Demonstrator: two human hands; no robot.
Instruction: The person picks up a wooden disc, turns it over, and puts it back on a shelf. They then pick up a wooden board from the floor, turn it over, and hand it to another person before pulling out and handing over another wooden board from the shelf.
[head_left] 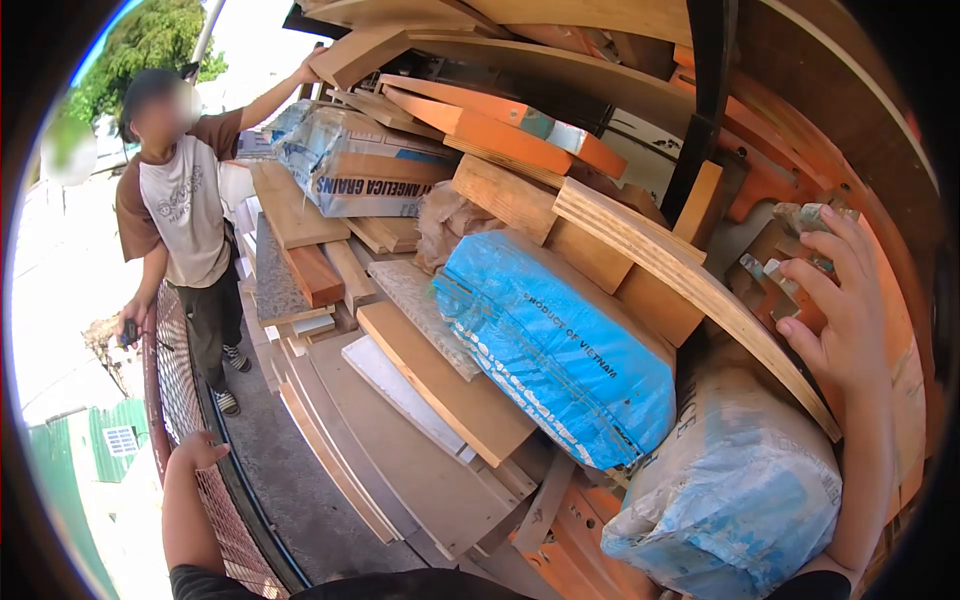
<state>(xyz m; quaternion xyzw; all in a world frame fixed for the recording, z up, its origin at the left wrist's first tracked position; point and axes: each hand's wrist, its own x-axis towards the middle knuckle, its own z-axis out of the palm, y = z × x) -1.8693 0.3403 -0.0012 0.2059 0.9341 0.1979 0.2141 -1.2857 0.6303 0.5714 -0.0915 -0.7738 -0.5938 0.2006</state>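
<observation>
My right hand (838, 300) is raised at the right, fingers spread and slightly bent. Its fingertips are over or against small, paint-worn block ends (785, 280) beside an orange board; whether they touch cannot be told. Left of it, a long plywood strip (690, 285) slants down across the pile. Below lies a crumpled white and blue sack (735, 480), with a bright blue sack (570, 345) printed "PRODUCT OF VIETNAM" next to it. At the lower left my left hand (203, 450) is beside the mesh railing (205, 400), its fingers mostly hidden.
Stacked boards (430, 440) and wood offcuts fill the middle. Farther back lie orange planks (500, 125) and a printed sack (370, 165). A dark upright post (708, 110) stands among them. Another person (185, 220) stands at the left, one hand on a board (360, 55).
</observation>
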